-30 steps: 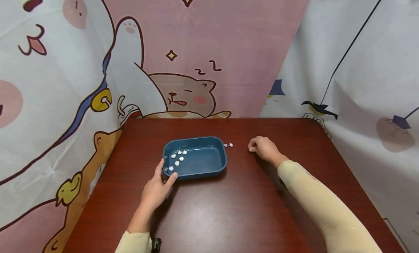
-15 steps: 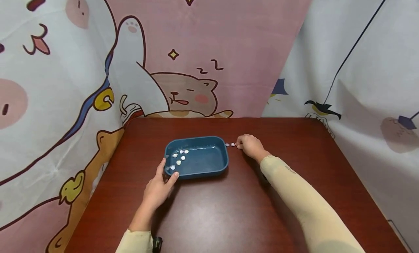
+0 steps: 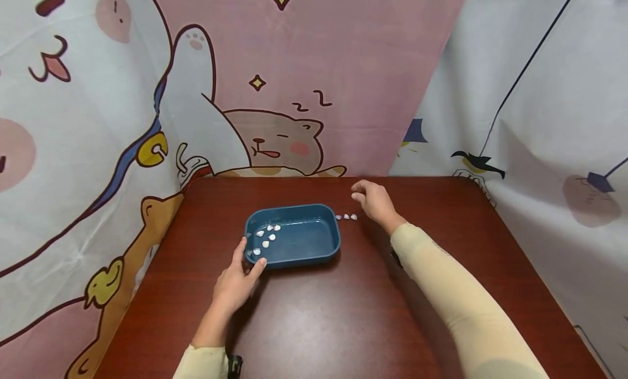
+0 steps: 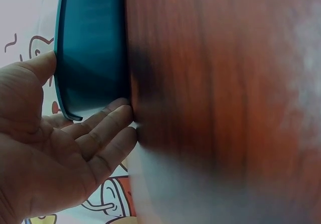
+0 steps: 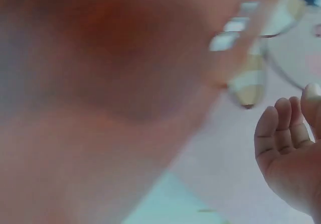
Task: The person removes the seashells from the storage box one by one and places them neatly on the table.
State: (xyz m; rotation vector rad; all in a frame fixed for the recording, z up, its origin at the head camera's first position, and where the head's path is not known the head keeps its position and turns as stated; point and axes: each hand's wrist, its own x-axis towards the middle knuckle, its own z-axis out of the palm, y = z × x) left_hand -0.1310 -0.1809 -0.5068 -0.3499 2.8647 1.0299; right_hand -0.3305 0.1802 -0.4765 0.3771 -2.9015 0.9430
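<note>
A dark blue rectangular tray (image 3: 299,245) sits on the table, with several small white seashells (image 3: 265,244) at its left end. My left hand (image 3: 233,285) holds the tray's near-left corner, thumb and fingers either side of it. In the left wrist view, the thumb of that hand (image 4: 55,148) touches the rim and the fingers lie along the wall. Right of the tray, 3 pale shells (image 3: 346,217) lie in a row. My right hand (image 3: 376,202) is raised behind and right of that row, fingers loosely bent, nothing seen in it. The right wrist view shows the row blurred.
The reddish-brown wooden table (image 3: 343,313) runs back to a cartoon-printed curtain (image 3: 314,52). More of this cloth hangs along both sides. A dark band (image 3: 235,366) is on the left wrist.
My right hand came left to the end of the row, set a shell down there, then lifted away toward the back. The left hand and the tray stay in place.
</note>
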